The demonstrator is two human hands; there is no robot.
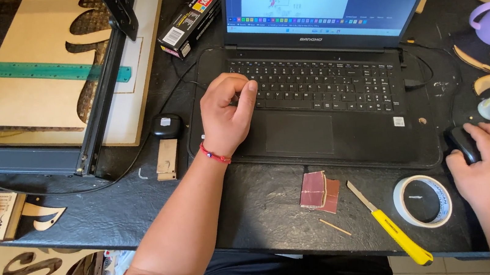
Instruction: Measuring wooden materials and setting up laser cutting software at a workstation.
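Resting loosely curled on the laptop (320, 95) keyboard's left edge, the left hand (227, 114) grips nothing, its thumb lying over the keys. The right hand (488, 159) cups a black mouse (462, 142) on the dark table (265, 206), right of the laptop. Tape (423, 200), a yellow knife (393, 225) and sandpaper (319, 192) lie between the arms.

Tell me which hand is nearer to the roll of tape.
Right. The right hand rests on the black mouse, just right of the roll of tape. The left hand sits on the laptop keyboard, far off to the tape's upper left.
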